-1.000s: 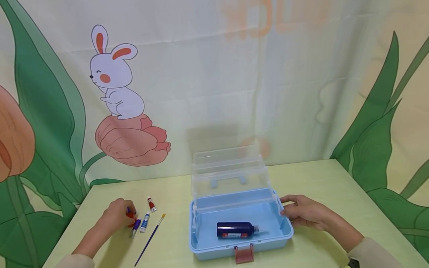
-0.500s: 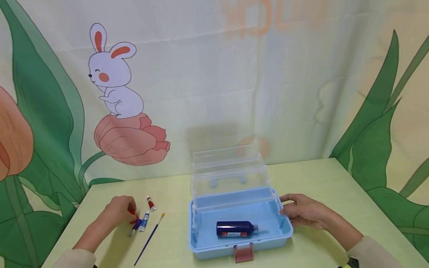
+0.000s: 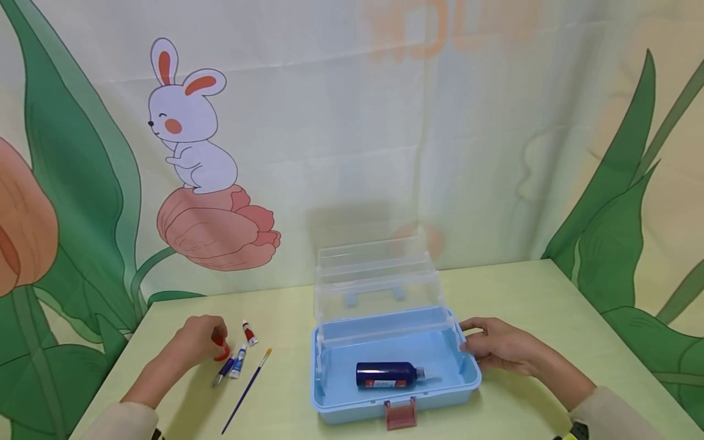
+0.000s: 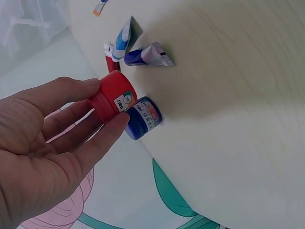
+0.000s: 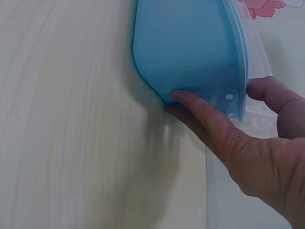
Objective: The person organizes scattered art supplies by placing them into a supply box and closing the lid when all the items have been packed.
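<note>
My left hand [image 3: 195, 339] pinches a small red paint jar [image 4: 113, 94] between thumb and fingers, at the left of the table. A dark blue paint jar [image 4: 146, 117] is right beside the red one in the left wrist view; in the head view the hand hides it. My right hand [image 3: 500, 347] grips the right end of a light blue storage box [image 3: 352, 354], thumb at the rim and fingers against the outer wall. The box's clear lid [image 3: 379, 278] stands raised. A dark blue bottle [image 3: 385, 374] with a clear nozzle lies inside on its side.
Near my left hand lie a purple paint tube [image 3: 222, 371], a blue paint tube [image 3: 238, 362] and a red paint tube [image 3: 250, 333]. A thin paintbrush [image 3: 245, 392] lies between them and the box. A printed rabbit backdrop [image 3: 352, 153] hangs behind the table.
My left hand has shifted slightly away from me, and the red jar now shows more clearly at its fingertips. The right hand and box have stayed in place.
</note>
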Tool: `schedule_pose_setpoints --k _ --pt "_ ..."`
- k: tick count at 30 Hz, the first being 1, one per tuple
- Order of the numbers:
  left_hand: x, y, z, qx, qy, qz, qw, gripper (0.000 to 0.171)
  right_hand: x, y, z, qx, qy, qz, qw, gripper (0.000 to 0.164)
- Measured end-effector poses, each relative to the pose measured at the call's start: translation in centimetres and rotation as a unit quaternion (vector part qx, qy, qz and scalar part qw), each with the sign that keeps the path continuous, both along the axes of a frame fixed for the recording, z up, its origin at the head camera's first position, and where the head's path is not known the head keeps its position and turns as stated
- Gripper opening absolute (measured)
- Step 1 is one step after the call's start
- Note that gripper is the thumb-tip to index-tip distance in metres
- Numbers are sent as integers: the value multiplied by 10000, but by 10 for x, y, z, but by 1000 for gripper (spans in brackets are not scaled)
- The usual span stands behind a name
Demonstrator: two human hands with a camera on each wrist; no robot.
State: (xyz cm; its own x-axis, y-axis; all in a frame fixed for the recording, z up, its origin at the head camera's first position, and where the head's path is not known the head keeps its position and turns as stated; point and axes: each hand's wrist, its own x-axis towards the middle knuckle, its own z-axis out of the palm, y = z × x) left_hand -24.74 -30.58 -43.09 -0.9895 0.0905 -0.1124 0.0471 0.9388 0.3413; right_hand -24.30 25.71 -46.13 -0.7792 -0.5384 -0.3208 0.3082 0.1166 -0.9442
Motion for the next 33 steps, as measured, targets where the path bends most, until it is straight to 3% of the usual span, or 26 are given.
schedule_pose_setpoints --k 9,25,33 --pt "-1 3 10 9 54 -73 10000 22 0 -1 2 -29 34 -2 10000 72" --pt "-1 17 10 116 -104 -116 9998 23 -2 2 -1 -51 -11 104 9999 66" --pt "-4 32 21 62 -115 -93 9999 21 -2 4 -1 61 -31 53 10000 66"
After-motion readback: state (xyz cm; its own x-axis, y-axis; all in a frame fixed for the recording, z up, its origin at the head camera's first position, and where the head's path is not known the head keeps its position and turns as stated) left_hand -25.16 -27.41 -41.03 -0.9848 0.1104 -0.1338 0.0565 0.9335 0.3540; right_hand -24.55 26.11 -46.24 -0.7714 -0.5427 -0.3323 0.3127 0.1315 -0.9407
